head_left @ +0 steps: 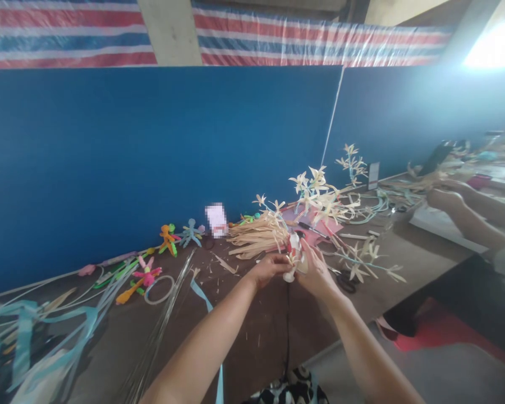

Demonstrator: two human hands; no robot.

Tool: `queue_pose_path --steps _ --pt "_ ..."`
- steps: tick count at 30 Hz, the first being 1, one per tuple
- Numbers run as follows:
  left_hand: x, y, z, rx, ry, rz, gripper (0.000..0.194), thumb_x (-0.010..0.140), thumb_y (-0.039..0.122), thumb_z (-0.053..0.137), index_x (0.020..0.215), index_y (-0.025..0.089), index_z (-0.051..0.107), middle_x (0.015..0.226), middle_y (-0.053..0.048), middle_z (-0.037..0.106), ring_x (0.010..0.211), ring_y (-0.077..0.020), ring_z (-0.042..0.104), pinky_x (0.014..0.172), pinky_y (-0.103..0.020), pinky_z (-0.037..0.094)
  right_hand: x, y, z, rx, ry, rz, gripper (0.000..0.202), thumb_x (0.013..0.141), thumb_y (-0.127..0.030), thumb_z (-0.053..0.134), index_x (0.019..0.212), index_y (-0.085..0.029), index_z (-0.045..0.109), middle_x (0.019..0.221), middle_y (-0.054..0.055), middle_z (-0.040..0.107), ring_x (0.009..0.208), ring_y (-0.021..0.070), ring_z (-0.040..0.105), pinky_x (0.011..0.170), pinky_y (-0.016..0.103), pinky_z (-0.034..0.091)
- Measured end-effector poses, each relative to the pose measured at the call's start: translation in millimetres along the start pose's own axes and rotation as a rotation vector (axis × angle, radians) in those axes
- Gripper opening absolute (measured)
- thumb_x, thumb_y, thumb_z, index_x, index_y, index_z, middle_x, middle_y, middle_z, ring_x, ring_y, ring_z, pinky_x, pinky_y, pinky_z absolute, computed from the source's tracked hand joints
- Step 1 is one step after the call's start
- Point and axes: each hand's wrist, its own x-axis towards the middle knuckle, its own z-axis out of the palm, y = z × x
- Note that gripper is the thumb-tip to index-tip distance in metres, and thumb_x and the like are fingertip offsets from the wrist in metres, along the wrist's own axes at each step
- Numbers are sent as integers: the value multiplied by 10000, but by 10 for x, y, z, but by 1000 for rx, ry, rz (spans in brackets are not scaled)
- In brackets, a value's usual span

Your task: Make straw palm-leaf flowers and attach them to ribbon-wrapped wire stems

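My left hand pinches a small cream flower made of thin strips. Close against it, my right hand is closed around a white corded tool, which looks like a glue gun; its grip is largely hidden by the fingers. A dark cord hangs from it towards the table's near edge. Just beyond the hands lies a bundle of tan strips. Made-up stems of cream flowers lean behind it. A pair of scissors rests beside my right wrist.
A blue partition closes off the table's back. Colourful pipe-cleaner figures, a clear ring, thin wires and light-blue ribbon lie to the left. Another person's arms reach over the table at right.
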Motion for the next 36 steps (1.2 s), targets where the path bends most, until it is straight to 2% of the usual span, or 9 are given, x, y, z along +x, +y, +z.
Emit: queue_pose_path --steps 3,7,13,19,21,24,28,32,36 --pt "5 -8 12 -17 -4 6 246 514 272 718 673 101 641 633 -27 596 592 -117 528 623 -252 370 7 26 64 16 16 7 754 635 -241 527 1290 -129 172 1165 135 437 1046 266 400 862 436 333" --pt "-45 -27 29 -51 26 27 215 552 268 697 681 109 630 634 -18 588 573 -101 514 604 -240 363 -36 9 139 -4 83 98 690 670 -261 503 1275 -123 201 1033 130 497 940 255 458 806 422 365" --pt "-279 -70 101 -110 139 71 161 581 246 680 670 131 612 676 -5 580 628 -95 516 634 -225 369 -58 -126 156 -127 140 139 663 683 -253 486 1269 -117 208 1012 140 484 920 263 434 797 435 338" --pt "-518 -161 211 -102 179 -62 204 556 283 689 691 149 616 805 -38 600 738 -157 551 614 -247 387 -57 -151 181 -225 159 197 621 693 -242 449 1264 -124 235 966 133 488 890 265 426 788 439 323" --pt "-508 -168 216 -95 186 -85 218 535 287 701 675 145 614 777 -32 602 694 -146 552 596 -241 375 -58 -159 171 -222 149 201 624 679 -244 465 1258 -149 252 979 129 475 899 276 423 788 444 322" --pt "-425 -133 156 -71 186 -44 204 525 269 708 644 134 612 676 -9 585 616 -110 520 573 -224 347 -62 -163 116 -191 117 191 675 646 -258 507 1262 -177 243 1024 126 447 936 296 414 792 454 323" --pt "-315 -49 -7 -49 101 -18 177 545 250 693 654 134 615 637 4 564 571 -87 480 528 -213 311 -38 -111 0 -112 76 189 730 609 -276 545 1262 -181 231 1032 118 443 961 290 416 783 439 352" --pt "-239 11 -137 -47 33 -49 169 564 251 680 654 128 607 594 -3 545 537 -89 469 489 -218 288 51 -15 -65 -29 72 169 582 628 -305 536 1168 -189 350 1036 96 457 958 250 433 786 393 373" --pt "-129 53 -202 -20 13 -51 185 565 262 680 647 114 606 561 -12 538 512 -88 459 485 -222 279 176 68 -23 -22 133 253 429 668 -344 509 1048 -163 427 911 78 521 852 225 481 740 368 389"
